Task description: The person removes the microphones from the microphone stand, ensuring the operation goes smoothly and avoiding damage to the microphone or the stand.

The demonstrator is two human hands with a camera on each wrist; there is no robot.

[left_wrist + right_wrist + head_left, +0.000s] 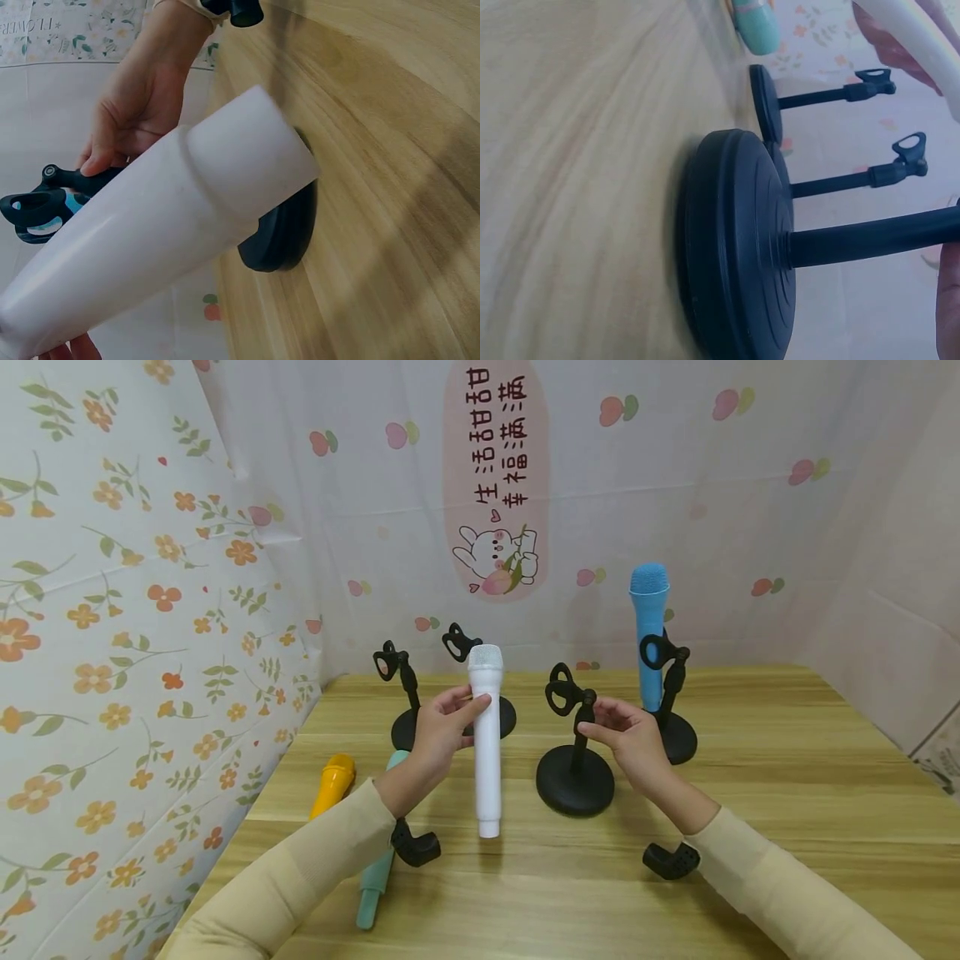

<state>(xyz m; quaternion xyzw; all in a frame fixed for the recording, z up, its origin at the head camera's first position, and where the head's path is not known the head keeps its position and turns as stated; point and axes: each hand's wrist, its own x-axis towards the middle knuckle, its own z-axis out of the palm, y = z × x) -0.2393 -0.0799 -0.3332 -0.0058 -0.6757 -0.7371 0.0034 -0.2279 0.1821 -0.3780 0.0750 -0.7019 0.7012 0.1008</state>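
A white microphone [487,760] is gripped in my left hand [438,731], thumb across its front just below the silver head. It hangs nearly upright above the table, head up. My right hand [630,743] pinches the neck of a black microphone stand [575,783], just under its clip, which holds nothing. The stand's round base [735,247] rests on the table. In the left wrist view the lower end of the white microphone [150,217] fills the foreground, with the right hand [142,105] on the stand behind it. The two hands are apart, the microphone left of the stand.
A blue microphone [649,610] stands upright at the clip of another stand [678,742] on the right. Two stands with bare clips, one of them at the left [405,727], stand behind my left hand. An orange microphone [333,783] and a teal microphone [377,872] lie on the table's left.
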